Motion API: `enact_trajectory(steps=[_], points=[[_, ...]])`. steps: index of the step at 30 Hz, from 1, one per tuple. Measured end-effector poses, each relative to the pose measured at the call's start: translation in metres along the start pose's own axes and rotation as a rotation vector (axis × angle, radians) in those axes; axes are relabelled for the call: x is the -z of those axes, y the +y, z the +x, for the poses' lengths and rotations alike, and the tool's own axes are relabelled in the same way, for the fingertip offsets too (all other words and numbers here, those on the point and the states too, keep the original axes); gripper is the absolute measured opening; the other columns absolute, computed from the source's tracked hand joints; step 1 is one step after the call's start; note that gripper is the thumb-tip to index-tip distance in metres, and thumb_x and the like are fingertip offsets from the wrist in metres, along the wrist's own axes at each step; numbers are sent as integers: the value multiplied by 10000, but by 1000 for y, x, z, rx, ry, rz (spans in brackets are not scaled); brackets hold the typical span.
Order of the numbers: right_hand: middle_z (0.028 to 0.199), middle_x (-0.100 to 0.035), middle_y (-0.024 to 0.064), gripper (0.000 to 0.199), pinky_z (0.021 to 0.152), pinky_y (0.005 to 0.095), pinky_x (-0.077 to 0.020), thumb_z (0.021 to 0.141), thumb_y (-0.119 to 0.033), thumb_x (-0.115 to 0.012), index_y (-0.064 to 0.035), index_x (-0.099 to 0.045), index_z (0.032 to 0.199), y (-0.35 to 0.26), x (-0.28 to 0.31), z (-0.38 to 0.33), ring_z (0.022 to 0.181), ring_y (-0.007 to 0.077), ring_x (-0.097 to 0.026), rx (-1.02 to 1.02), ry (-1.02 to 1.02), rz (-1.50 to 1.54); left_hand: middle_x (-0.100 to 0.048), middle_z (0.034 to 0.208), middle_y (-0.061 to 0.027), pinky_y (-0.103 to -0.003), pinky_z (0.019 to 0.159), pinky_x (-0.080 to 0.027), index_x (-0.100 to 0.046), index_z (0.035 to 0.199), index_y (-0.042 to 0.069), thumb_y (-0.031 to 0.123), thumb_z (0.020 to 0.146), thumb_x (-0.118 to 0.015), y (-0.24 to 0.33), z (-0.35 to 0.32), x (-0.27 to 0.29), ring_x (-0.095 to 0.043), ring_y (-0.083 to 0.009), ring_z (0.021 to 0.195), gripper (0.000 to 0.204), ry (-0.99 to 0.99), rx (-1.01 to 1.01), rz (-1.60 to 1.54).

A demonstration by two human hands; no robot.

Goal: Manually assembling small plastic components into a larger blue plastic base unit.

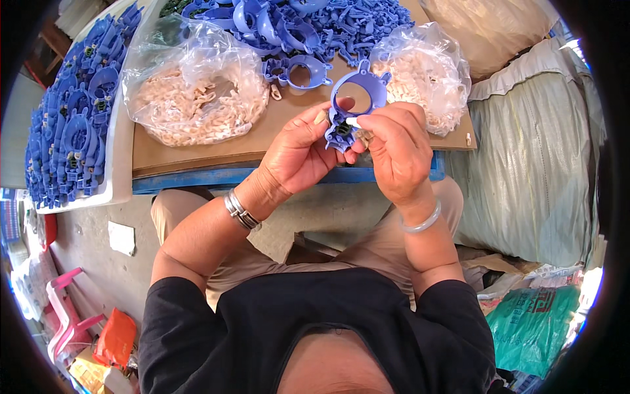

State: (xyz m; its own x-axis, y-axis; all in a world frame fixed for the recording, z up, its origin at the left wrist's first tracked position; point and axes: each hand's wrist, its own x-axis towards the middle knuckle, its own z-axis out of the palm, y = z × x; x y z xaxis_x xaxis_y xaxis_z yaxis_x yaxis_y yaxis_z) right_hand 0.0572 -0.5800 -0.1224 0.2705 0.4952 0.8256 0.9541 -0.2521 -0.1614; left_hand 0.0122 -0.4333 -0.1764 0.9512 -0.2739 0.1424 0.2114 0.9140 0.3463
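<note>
A blue plastic part with a wide ring (374,80) is held above the table's near edge. My left hand (295,154) grips its narrower lower end, where a small dark green piece (342,129) sits. The fingers of my right hand (401,148) are closed in a pinch at that same end, with a small white piece (352,121) showing at the fingertips. Whether the white piece touches the blue part, I cannot tell. Beyond my hands, another blue ringed part (314,71) lies on the cardboard, near a loose cream-coloured piece (275,92).
Clear plastic bags of small cream pieces stand left (190,108) and right (426,85). Behind is a heap of blue parts (289,29). A white tub (119,161) at the left holds several blue parts (79,125). A large woven sack (531,151) stands right.
</note>
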Motion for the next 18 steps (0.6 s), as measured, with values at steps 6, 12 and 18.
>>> enact_trajectory(steps=[6,12,18], points=[[748,-563,78,295,589,299,-424,559,95,-629,-14,-591,831,-5,-5,-5,687,230,-514,-26,27,14,-542,1037,-92,-361,698,-501,-409,1221,12,193,869,-506,-5,-3,-1,-565,-228,852,407,-15,47,-8],[766,-556,51,229,608,318,-377,609,-15,-616,-30,-595,837,-2,-9,-10,684,206,-509,54,10,-142,-543,1056,-59,-345,722,-498,-423,1225,20,141,871,-501,-9,-4,-6,-556,-164,886,382,82,-34,67],[747,-566,79,212,616,323,-405,648,46,-593,-13,-587,851,-14,-11,-7,681,240,-519,-48,-29,-107,-552,1052,-43,-309,733,-500,-444,1215,25,128,872,-499,-10,-5,-5,-555,-137,896,362,142,-92,183]])
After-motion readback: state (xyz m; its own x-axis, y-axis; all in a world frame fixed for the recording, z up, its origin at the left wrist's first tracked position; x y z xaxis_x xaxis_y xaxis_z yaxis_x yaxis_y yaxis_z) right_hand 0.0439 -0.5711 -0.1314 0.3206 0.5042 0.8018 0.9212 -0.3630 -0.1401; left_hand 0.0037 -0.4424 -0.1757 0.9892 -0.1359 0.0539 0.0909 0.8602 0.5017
